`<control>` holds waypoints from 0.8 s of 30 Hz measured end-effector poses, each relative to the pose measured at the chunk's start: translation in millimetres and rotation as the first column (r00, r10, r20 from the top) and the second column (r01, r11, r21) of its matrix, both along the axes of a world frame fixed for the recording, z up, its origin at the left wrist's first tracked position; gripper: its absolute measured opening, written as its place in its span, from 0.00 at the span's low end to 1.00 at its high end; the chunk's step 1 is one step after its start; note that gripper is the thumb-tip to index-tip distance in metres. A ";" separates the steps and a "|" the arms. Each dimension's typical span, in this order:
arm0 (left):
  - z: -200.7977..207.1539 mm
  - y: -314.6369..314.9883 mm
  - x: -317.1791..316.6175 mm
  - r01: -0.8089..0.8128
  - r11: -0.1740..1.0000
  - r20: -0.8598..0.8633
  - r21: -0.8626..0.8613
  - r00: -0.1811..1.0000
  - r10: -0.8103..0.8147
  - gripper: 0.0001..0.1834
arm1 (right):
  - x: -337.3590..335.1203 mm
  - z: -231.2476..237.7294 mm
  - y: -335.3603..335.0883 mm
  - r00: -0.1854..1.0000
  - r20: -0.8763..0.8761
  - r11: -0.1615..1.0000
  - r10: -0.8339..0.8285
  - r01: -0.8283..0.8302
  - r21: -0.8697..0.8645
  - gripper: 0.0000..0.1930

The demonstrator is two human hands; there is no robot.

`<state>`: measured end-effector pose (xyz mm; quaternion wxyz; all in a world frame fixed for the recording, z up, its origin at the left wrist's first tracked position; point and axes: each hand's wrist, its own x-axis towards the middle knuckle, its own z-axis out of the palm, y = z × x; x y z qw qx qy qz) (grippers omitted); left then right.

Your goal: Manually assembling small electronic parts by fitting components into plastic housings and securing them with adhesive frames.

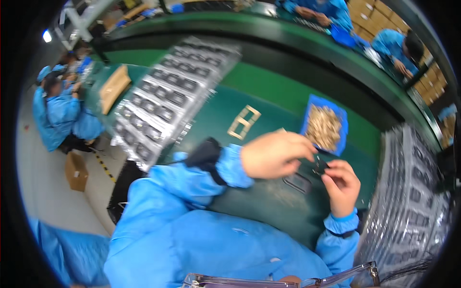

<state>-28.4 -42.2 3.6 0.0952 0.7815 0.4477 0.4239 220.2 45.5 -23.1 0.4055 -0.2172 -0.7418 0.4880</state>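
Nearby, blue tray (311, 103) beside hands (307, 168).

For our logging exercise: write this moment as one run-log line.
left hand: beside small dark part | right hand: holding small dark part | blue bin: pale pieces | green table

This is a factory assembly hall. A long green desk (269, 91) curves through the room, and people in matching blue work coats (60, 115) sit along it on both sides. Clear moulded trays of small dark parts (168, 96) lie stacked on the desk, with more such trays (418, 201) at the right edge. A blue bin of small tan parts (324, 126) stands on the green surface. Cardboard boxes (372, 19) are piled behind the far workers, and another box (76, 171) sits on the pale floor.
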 end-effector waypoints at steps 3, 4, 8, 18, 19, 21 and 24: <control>-22.5 -12.5 -10.4 -0.035 0.982 0.026 -0.183 0.999 0.041 0.18 | 3.8 2.3 -15.4 0.963 0.153 0.974 -0.220 0.210 0.082 0.14; -28.3 -16.7 -11.4 -0.067 0.981 0.012 -0.183 0.997 0.070 0.18 | 4.3 0.4 -16.9 0.941 0.208 0.951 -0.268 0.224 0.214 0.15; -38.7 -22.1 -7.6 -0.049 0.941 -0.008 -0.336 0.999 0.049 0.23 | -5.9 -9.1 -24.0 0.933 0.291 0.888 -0.211 0.059 0.455 0.16; -48.9 -20.8 -3.8 0.010 0.981 -0.231 -0.194 0.971 -0.055 0.21 | -16.1 -12.4 -25.6 0.905 0.390 0.865 -0.173 -0.050 0.499 0.17; -48.6 -20.9 -3.0 0.015 0.980 -0.231 -0.198 0.971 -0.061 0.21 | -16.1 -12.5 -25.4 0.904 0.390 0.867 -0.176 -0.045 0.496 0.17; -48.1 -20.9 -1.2 0.002 0.982 -0.250 -0.189 0.967 -0.050 0.20 | -16.3 -12.4 -24.6 0.911 0.381 0.861 -0.156 -0.064 0.504 0.17; -50.1 -21.2 1.0 0.001 0.988 -0.287 -0.154 0.957 -0.046 0.17 | -15.1 -12.1 -24.3 0.908 0.389 0.863 -0.154 -0.068 0.500 0.17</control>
